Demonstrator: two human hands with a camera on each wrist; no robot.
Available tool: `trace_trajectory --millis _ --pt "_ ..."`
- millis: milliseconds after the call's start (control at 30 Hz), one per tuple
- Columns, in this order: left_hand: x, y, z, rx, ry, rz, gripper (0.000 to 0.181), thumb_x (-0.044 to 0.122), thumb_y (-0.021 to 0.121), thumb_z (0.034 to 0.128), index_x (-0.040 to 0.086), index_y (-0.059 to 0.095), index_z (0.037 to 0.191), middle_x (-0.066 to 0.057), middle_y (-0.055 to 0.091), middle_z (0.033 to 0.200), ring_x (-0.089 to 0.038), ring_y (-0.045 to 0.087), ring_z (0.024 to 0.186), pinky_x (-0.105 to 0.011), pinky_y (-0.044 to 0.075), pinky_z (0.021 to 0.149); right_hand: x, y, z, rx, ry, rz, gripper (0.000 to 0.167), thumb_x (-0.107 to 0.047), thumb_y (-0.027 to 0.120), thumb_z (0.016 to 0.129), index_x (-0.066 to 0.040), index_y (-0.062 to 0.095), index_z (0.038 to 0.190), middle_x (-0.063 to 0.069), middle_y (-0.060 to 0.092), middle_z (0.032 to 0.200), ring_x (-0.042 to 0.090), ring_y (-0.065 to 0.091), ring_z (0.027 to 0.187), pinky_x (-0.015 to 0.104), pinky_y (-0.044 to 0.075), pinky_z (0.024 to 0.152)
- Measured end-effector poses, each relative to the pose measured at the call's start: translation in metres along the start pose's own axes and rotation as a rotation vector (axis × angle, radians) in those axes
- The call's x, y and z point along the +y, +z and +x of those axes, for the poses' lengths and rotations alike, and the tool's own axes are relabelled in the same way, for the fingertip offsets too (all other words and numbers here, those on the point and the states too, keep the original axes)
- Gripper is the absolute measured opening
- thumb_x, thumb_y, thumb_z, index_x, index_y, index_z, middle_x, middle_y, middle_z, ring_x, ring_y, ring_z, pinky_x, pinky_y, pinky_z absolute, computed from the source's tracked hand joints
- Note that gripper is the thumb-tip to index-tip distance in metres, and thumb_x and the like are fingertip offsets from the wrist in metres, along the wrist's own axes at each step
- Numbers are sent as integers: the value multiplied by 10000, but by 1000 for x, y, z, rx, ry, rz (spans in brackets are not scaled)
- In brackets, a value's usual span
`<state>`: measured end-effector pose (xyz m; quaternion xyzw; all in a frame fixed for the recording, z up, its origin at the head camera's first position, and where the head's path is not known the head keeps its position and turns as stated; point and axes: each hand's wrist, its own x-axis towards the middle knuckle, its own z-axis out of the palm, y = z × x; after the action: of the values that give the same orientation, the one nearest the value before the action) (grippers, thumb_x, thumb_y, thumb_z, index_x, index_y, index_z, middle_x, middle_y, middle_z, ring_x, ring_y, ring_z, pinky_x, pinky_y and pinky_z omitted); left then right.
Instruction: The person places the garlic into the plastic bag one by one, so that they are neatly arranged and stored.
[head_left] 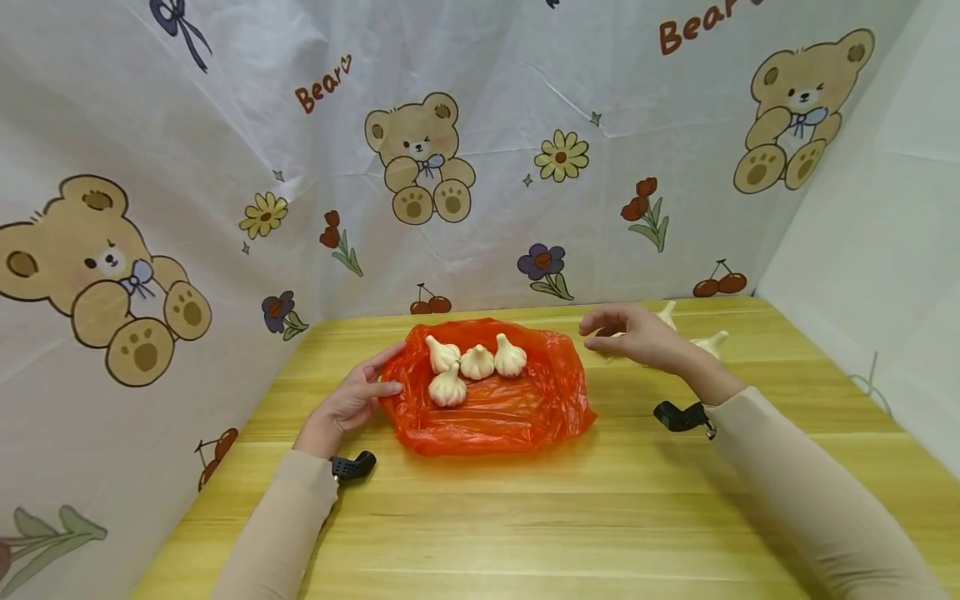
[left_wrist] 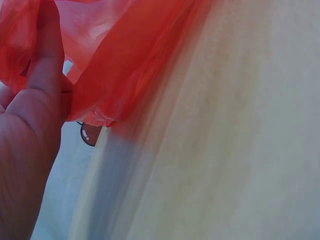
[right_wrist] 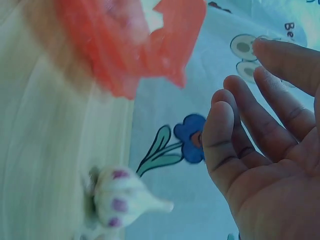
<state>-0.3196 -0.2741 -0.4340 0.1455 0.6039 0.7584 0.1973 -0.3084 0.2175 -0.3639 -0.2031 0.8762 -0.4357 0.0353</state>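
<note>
An orange-red plastic bag [head_left: 487, 437] lies spread wide on the table, with several white garlic bulbs [head_left: 447, 386] grouped in its left and back part. At the bag's left side, my left hand [head_left: 356, 400] grips the rim, the thumb over the edge; in the left wrist view the plastic [left_wrist: 120, 65] covers some of the fingers. To the right of the bag, my right hand [head_left: 637, 333] hovers with fingers loosely bent and nothing in it. Beyond and beside it lie garlic bulbs [head_left: 711, 343], partly hidden by the hand. One bulb with purple patches [right_wrist: 120, 197] shows in the right wrist view.
The wooden table [head_left: 480, 533] runs back to a hanging sheet [head_left: 495, 75] printed with bears and flowers. A white wall [head_left: 885, 250] borders the right side, with a thin cable [head_left: 872, 385] near the table's edge.
</note>
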Motion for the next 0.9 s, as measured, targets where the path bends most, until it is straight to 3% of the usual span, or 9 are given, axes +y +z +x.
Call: trace_trajectory --millis 100,333,533,667,767,900 --pt "0 0 -1 -3 -1 0 843 -147 564 941 156 232 1654 -124 271 1650 -234 556 1340 -363 606 950 8 -5 -4 8 21 -6 322 -316 725 970 -111 686 1215 102 712 1172 275 683 1066 276 614 841" --pt "1 -1 1 -10 2 6 854 -134 591 933 156 235 1653 -127 250 1667 -210 566 1326 -373 601 960 24 -21 -17 38 78 -29 351 -299 704 987 -59 673 1241 145 694 1232 301 643 1068 288 595 773" --pt "1 -1 3 -5 2 14 843 -130 593 936 163 251 1650 -130 236 1681 -227 558 1338 -376 600 963 51 -39 -31 86 95 -90 407 -338 693 992 -64 652 1290 145 685 1275 137 652 1045 245 578 813" --pt "0 0 2 -2 -5 17 833 -133 574 943 162 248 1650 -121 243 1678 -239 548 1351 -375 600 965 68 -51 -40 112 124 -91 423 -351 673 1003 -65 629 1311 157 664 1317 43 644 988 284 580 805" --pt "-1 1 1 2 -7 13 831 -133 571 945 161 246 1651 -114 252 1672 -228 558 1340 -374 602 962 76 -59 -45 117 128 -73 448 -352 657 1014 -39 605 1330 178 639 1334 5 636 976 309 590 813" --pt "-1 -1 1 4 0 7 831 -135 574 944 155 246 1650 -115 265 1663 -212 583 1308 -375 605 953 81 -71 -52 129 136 -60 476 -359 648 1018 -31 587 1358 134 648 1313 -73 618 982 256 586 837"
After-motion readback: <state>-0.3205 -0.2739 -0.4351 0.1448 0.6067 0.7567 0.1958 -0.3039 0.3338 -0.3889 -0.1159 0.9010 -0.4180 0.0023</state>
